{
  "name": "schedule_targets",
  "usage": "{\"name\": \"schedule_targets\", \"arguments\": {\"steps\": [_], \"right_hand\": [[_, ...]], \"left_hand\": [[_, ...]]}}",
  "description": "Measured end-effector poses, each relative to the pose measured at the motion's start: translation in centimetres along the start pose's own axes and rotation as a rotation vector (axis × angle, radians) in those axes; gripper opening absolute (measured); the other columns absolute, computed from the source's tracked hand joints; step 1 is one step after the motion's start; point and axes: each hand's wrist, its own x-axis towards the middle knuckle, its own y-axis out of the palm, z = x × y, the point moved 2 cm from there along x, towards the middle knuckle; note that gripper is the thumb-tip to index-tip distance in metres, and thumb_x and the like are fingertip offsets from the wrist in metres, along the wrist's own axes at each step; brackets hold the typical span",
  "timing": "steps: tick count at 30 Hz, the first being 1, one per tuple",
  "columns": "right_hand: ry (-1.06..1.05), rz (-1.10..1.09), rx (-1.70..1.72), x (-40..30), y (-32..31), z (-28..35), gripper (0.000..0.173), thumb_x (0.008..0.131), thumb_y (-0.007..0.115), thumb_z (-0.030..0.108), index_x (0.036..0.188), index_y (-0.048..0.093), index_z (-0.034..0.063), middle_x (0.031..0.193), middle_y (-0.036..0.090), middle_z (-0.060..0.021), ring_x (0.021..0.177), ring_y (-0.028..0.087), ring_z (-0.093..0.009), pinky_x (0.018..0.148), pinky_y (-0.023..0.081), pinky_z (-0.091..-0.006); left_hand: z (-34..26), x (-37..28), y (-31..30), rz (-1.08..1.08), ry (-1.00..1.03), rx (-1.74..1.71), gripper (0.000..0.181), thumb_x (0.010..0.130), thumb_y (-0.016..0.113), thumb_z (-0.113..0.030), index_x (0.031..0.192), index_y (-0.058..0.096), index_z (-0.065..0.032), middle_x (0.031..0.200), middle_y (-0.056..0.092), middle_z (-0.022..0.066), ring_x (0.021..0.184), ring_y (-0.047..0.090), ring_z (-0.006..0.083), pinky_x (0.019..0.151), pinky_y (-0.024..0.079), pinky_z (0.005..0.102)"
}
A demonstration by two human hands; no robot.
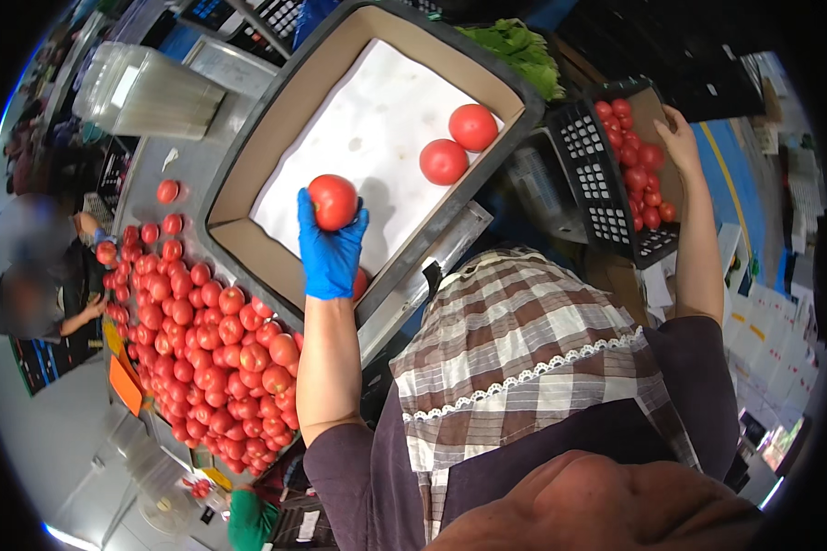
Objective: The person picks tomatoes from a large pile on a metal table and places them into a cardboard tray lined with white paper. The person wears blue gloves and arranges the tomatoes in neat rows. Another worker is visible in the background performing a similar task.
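Note:
My left hand [332,258], in a blue glove, holds a large red tomato [333,202] above a grey crate [219,200]. Cardboard lines the crate's walls and a white paper sheet [358,117] covers its bottom. Two tomatoes [444,162] rest together on the paper at the right side. Another tomato [360,284] shows partly behind my left wrist. My bare right hand [680,141] grips the far rim of a black plastic crate [590,180]. Inside that crate, several smaller tomatoes [636,178] lie against a cardboard lining.
A big heap of tomatoes [207,344] covers the metal table [179,155] at the left. Stacked clear plastic containers [148,89] stand behind it. Leafy greens [513,55] lie beyond the grey crate. Another person [48,289] reaches to the heap's far side.

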Motion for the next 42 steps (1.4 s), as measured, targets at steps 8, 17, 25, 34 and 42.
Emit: {"name": "schedule_targets", "arguments": {"steps": [8, 17, 25, 34, 42], "right_hand": [[-0.871, 0.448, -0.331, -7.7, 15.9, 36.2, 0.042, 0.081, 0.069, 0.026, 0.118, 0.063, 0.0080, 0.107, 0.067, -0.0169, 0.098, 0.066, -0.032, 0.087, 0.053, -0.0400], [-0.766, 0.928, -0.980, -6.1, 21.2, 38.1, 0.061, 0.062, 0.081, 0.031, 0.114, 0.061, 0.0046, 0.101, 0.067, -0.0179, 0.097, 0.067, -0.035, 0.083, 0.054, -0.0421], [-0.771, 0.968, 0.424, -8.8, 18.3, 41.7, 0.076, 0.059, 0.078, 0.020, 0.128, 0.047, 0.0124, 0.128, 0.054, -0.0108, 0.120, 0.055, -0.027, 0.103, 0.047, -0.0424], [-0.704, 1.127, -0.177, -8.2, 21.0, 39.3, 0.088, 0.066, 0.081, 0.045, 0.138, 0.046, 0.0066, 0.129, 0.055, -0.0204, 0.118, 0.058, -0.033, 0.102, 0.047, -0.0437], [-0.855, 0.998, -0.696, -10.1, 23.0, 38.7, 0.064, 0.062, 0.077, 0.028, 0.118, 0.056, 0.0065, 0.113, 0.059, -0.0199, 0.100, 0.062, -0.039, 0.086, 0.052, -0.0441]], "left_hand": [[0.7, 0.3, 3.4, 0.012, 0.002, 0.107, 0.053, 0.092, 0.064, -0.051, 0.125, 0.052, -0.0114, 0.120, 0.061, 0.0124, 0.106, 0.064, 0.0308, 0.084, 0.057, 0.0526], [-0.4, 0.5, 3.6, 0.057, 0.081, 0.147, 0.048, 0.099, 0.054, -0.046, 0.125, 0.055, -0.0065, 0.120, 0.064, 0.0137, 0.106, 0.066, 0.0313, 0.083, 0.057, 0.0525], [0.2, -1.2, 5.8, 0.393, -0.106, 0.391, 0.048, 0.098, 0.059, -0.041, 0.124, 0.059, -0.0010, 0.108, 0.068, 0.0166, 0.091, 0.070, 0.0239, 0.078, 0.060, 0.0361], [-0.1, -2.9, 7.4, 0.411, 0.068, 0.434, 0.066, 0.089, 0.073, -0.034, 0.142, 0.046, -0.0045, 0.131, 0.057, 0.0109, 0.116, 0.057, 0.0184, 0.100, 0.047, 0.0331], [-0.5, -1.6, 6.4, 0.285, 0.225, 0.437, 0.067, 0.087, 0.073, -0.035, 0.141, 0.046, -0.0065, 0.128, 0.058, 0.0106, 0.114, 0.058, 0.0198, 0.097, 0.049, 0.0345]]}}
